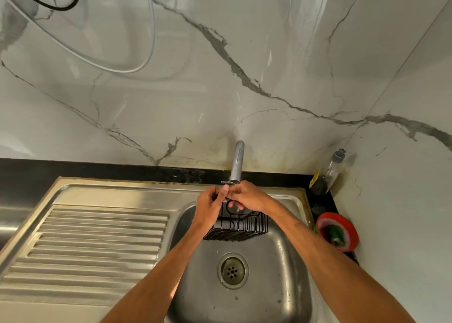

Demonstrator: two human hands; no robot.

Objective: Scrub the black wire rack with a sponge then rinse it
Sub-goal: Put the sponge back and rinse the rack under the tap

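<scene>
Where our forearms meet, left grip: curled round the top wire of the black wire rack, thumb raised.
Our right grip: touching the left one, fingers wrapped over the rack's looped hanger wire.
Rack position: we hold it upright over the sink basin, just below the tap, short of the drain.
To our left: ribbed drainboard.
To our right, on the black tabletop: clear bottle in the corner; nearer us, a red dish with something green inside.

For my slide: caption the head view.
Left hand and right hand hold black wire rack beneath chrome tap, over steel sink.
</scene>
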